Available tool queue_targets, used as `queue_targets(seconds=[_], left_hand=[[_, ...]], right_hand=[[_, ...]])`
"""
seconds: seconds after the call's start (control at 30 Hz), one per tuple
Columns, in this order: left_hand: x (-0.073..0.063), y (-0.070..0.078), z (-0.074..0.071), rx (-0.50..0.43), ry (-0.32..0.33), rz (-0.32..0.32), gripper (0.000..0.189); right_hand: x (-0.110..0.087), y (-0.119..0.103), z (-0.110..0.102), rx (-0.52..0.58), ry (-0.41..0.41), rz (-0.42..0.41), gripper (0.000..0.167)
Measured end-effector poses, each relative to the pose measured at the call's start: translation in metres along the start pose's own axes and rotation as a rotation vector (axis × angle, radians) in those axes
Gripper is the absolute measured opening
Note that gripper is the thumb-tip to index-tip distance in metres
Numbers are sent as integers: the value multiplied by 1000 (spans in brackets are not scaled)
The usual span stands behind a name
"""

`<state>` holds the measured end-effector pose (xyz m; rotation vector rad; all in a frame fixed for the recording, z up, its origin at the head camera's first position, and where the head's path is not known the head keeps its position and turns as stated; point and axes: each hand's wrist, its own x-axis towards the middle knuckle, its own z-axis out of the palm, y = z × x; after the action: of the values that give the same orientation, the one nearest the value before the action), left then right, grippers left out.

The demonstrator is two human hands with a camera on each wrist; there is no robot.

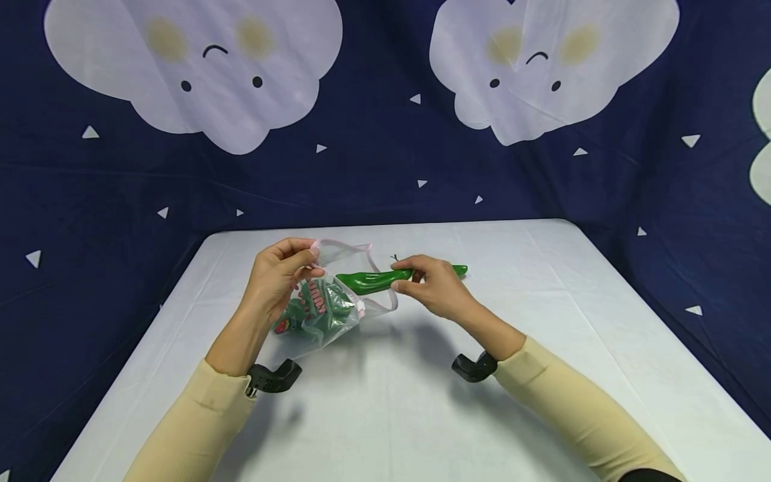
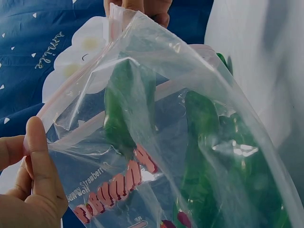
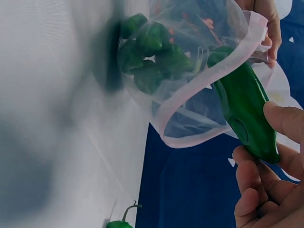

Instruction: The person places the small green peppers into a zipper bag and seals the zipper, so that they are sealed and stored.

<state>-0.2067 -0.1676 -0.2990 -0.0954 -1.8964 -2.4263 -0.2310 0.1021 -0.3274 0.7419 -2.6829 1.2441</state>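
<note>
My left hand [image 1: 277, 274] pinches the pink-edged rim of a clear zip bag [image 1: 328, 328], holding its mouth spread toward the right. Several green peppers [image 3: 152, 40] lie inside, seen through the plastic, which carries red printed lettering [image 2: 118, 185]. Between the thumb and fingers of my right hand [image 1: 436, 284] is a long green pepper [image 1: 367, 281]. Its far end passes through the bag's mouth, and the near end stays in the fingertips [image 3: 280, 116].
Another green pepper [image 1: 460, 270] lies on the white-covered table [image 1: 512, 428] behind my right hand, partly hidden; its thin stem shows in the right wrist view. A dark blue cloth with clouds [image 1: 373, 187] hangs behind and beside the table.
</note>
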Motion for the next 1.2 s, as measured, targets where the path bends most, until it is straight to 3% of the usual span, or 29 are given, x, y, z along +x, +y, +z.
queue_targets(seconds=[0.73, 1.2], left_hand=[[0, 0, 2, 5, -8, -2, 16], [-1, -1, 3, 21, -15, -12, 18]], right_hand=[[23, -19, 29, -66, -82, 10, 30], [32, -34, 43, -114, -109, -78, 28]])
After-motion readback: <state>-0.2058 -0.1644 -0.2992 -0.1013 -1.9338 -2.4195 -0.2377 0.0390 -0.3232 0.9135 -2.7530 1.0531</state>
